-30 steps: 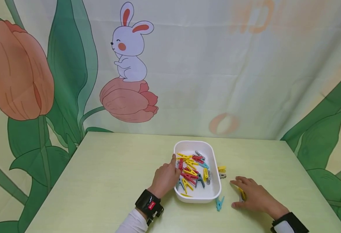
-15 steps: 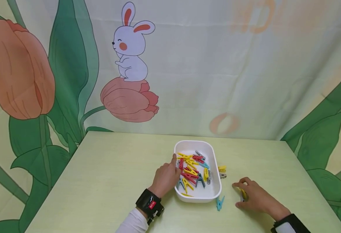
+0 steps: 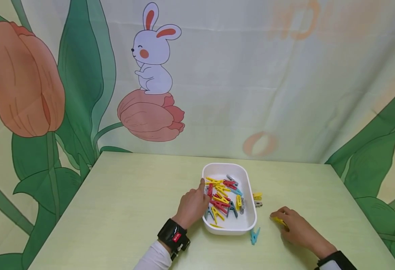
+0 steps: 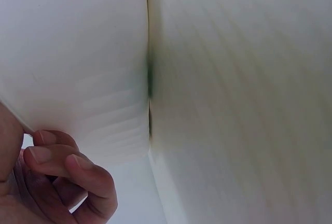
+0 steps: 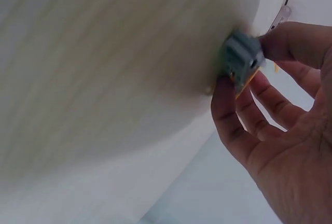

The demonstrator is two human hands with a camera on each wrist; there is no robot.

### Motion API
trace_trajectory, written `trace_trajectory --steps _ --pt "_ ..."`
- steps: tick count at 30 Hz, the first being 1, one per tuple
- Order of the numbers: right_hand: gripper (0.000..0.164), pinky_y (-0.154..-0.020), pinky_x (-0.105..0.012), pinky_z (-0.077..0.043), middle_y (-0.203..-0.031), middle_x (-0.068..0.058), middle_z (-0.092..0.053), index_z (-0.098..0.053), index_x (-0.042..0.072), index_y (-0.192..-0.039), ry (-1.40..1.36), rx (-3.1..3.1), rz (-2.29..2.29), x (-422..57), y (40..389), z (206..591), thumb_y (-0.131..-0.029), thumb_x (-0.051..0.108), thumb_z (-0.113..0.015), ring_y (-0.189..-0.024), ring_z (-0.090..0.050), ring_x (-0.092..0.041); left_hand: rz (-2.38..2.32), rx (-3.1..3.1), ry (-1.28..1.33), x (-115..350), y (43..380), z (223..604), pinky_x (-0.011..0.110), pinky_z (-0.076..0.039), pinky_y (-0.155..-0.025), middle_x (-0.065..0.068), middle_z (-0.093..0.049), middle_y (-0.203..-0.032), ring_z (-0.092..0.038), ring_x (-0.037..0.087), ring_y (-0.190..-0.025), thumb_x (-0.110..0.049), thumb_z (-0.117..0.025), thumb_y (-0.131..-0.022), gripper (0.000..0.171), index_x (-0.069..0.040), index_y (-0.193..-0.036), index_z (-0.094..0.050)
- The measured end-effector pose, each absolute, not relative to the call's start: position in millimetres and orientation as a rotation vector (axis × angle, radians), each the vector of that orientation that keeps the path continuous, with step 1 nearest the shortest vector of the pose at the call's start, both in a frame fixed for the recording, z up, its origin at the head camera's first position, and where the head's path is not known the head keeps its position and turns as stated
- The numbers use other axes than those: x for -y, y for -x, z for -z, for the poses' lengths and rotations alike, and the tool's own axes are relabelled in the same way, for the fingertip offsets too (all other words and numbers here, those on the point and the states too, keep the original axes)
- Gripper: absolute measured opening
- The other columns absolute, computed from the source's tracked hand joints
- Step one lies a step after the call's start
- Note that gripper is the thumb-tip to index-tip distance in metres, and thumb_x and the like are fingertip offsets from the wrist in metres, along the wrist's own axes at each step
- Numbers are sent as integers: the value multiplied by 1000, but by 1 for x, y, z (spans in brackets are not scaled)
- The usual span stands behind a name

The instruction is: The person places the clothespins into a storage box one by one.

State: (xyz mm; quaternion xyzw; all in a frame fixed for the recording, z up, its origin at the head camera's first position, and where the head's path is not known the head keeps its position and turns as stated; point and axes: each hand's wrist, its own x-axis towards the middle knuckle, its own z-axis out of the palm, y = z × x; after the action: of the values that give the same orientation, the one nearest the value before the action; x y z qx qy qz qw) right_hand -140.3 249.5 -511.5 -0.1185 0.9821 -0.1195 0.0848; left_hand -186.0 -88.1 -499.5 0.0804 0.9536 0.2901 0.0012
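Colourful clothespins (image 3: 220, 189) lie loose in a white plastic tub (image 3: 231, 227). At the tub's left rim my left hand (image 3: 192, 206) grips the edge; in the left wrist view its fingers (image 4: 93, 177) are curled beside the white wall. To the right of the tub, low over the table, my right hand (image 3: 298, 228) pinches clothespins. A yellow clothespin (image 3: 280, 221) shows at its fingers in the head view. Between thumb and fingertips in the right wrist view is a blurred grey clothespin (image 5: 243, 53), with a yellow-orange edge behind it.
Beside the tub's right wall lie a yellow clothespin (image 3: 257, 195) and a grey clothespin (image 3: 258, 204). A light-blue clothespin (image 3: 255, 236) is near its front right corner. Behind the pale table (image 3: 143, 187) hangs a printed curtain (image 3: 217, 93).
My right thumb and fingers have come together on the yellow and grey clothespins, which lay under that hand before. The left hand and the tub have stayed in place.
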Motion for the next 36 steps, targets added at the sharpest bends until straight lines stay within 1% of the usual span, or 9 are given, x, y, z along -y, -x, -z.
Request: trace_trajectory --steps 5,9,13,16,20,24,28,36 --pt "47 -93 -49 -52 -124 -8 -59 -64 16 -125 364 -2946 361 -248 140 508 -81 -1 -70 -107 -59 -25 -916 -2981 -244 88 186 499 29 -30 -49 2 -49 -61 -46 17 -52 -27 -56 -97 66 -1 -152 -32" --pt "46 -93 -49 -52 -127 -10 -58 -64 15 -125 365 -2963 374 -248 141 503 -82 -1 -70 -111 -60 -28 -914 -2982 -238 87 187 500 29 -30 -49 2 -48 -60 -46 17 -51 -27 -56 -97 66 -1 -152 -32" --pt "43 -93 -49 -52 -122 -9 -60 -65 12 -122 452 -3011 369 -251 141 497 -81 -1 -70 -111 -61 -28 -914 -2984 -239 88 186 500 28 -30 -49 2 -48 -60 -45 17 -51 -27 -57 -96 66 -1 -152 -32" --pt "41 -84 -43 -54 -114 -7 -63 -66 10 -120 538 -3051 361 -253 142 490 -80 -2 -71 -99 -63 -21 -912 -2987 -239 88 186 500 29 -30 -49 2 -49 -60 -45 17 -51 -26 -57 -96 66 -1 -152 -32" --pt "39 -73 -34 -53 -107 -6 -65 -67 8 -118 595 -3086 358 -255 144 477 -81 -2 -71 -86 -61 -13 -913 -2994 -244 88 186 500 29 -30 -48 2 -48 -60 -45 17 -50 -26 -57 -96 66 -1 -152 -32" --pt "40 -68 -29 -52 -105 -6 -64 -66 8 -118 618 -3116 354 -257 146 463 -80 -2 -72 -84 -60 -13 -917 -2991 -250 87 186 500 29 -30 -48 2 -47 -59 -45 17 -50 -26 -57 -96 66 -1 -152 -32" --pt "43 -64 -27 -49 -103 -6 -63 -66 8 -119 656 -3147 335 -258 149 452 -78 -1 -75 -79 -57 -10 -911 -2991 -250 87 186 499 28 -29 -48 1 -47 -59 -45 17 -49 -26 -56 -96 66 -1 -152 -32" --pt "44 -65 -24 -48 -105 -5 -62 -65 6 -119 792 -3199 301 -259 157 429 -77 -3 -75 -75 -52 -8 -912 -2982 -239 87 184 498 28 -29 -49 2 -47 -59 -46 17 -50 -25 -57 -96 66 -2 -153 -32"
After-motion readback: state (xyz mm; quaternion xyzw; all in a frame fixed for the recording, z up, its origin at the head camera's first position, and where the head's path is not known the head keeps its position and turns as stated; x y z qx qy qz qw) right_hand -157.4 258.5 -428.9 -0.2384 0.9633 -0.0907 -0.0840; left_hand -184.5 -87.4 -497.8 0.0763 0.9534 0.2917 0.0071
